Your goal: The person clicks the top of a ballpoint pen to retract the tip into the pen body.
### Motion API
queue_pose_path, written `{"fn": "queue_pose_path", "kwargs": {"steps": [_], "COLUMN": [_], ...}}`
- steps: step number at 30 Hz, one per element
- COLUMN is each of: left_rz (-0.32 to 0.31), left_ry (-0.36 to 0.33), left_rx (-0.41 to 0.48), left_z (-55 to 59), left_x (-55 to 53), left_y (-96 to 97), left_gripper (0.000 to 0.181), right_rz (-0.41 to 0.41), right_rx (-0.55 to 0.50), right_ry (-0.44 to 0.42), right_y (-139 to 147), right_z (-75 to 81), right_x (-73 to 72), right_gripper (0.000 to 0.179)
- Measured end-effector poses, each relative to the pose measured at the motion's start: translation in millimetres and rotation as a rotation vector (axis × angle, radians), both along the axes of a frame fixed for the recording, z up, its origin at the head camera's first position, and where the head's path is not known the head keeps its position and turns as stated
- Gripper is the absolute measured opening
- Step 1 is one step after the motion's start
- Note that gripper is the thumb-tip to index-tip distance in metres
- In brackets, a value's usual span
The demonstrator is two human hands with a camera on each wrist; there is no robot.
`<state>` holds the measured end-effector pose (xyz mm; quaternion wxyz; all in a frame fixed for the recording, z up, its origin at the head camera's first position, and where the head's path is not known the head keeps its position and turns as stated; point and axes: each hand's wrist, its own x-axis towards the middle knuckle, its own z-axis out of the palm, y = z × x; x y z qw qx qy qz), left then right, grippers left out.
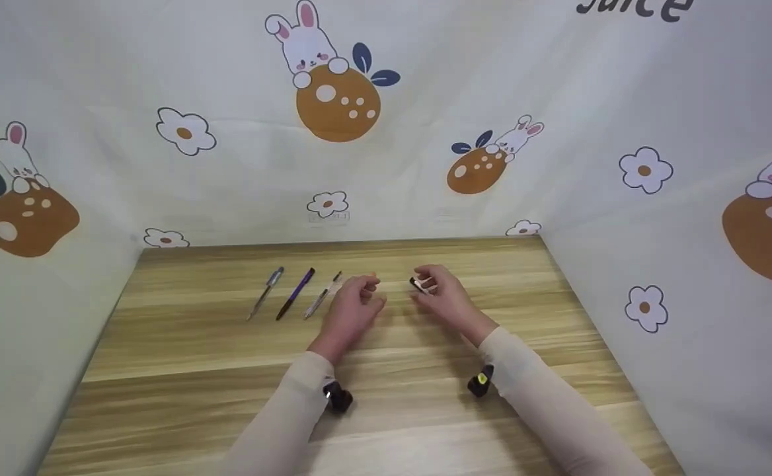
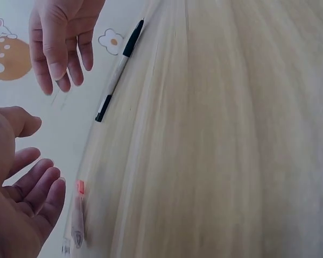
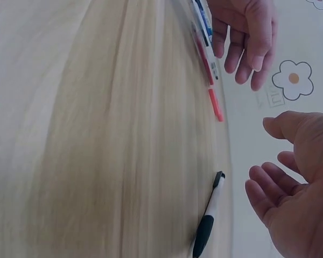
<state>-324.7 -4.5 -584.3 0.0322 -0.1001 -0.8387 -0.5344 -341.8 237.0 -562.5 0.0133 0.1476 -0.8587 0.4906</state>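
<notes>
My left hand (image 1: 353, 307) hovers over the table with fingers loosely bent and nothing in its grasp. Close by lies a pen with a red end (image 3: 216, 105), mostly hidden behind that hand in the head view. My right hand (image 1: 449, 301), its fingers relaxed and apart from the thumb, is held above a white pen with black ends (image 2: 116, 80). That pen lies on the wood, partly covered by the hand in the head view. Left of my left hand, a clear pen with a dark tip (image 1: 323, 295), a purple pen (image 1: 295, 294) and a grey-blue pen (image 1: 266, 293) lie slanted side by side.
The wood-grain table (image 1: 181, 396) ends at a pale cloth (image 1: 240, 178) printed with rabbits, oranges and flowers, which rises at the back and both sides. A small black camera sits on each wrist, the left one (image 1: 338, 396) and the right one (image 1: 480, 381).
</notes>
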Motion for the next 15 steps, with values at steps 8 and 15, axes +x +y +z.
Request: {"fn": "queue_pose_path", "kwargs": {"steps": [8,15], "left_rz": [-0.05,-0.09], "left_ry": [-0.03,-0.022], "left_rx": [0.036,0.056], "left_z": [2.0,-0.3], "left_x": [2.6,3.2], "left_y": [8.5,12.9], "left_gripper": [0.044,0.044], "right_rz": [-0.011,-0.005], "right_rx": [0.037,0.107], "right_ry": [0.02,0.035], "right_y": [18.3,33.6], "right_z": [-2.8,-5.5], "right_x": [5.4,9.2], "right_gripper": [0.051,0.054]}}
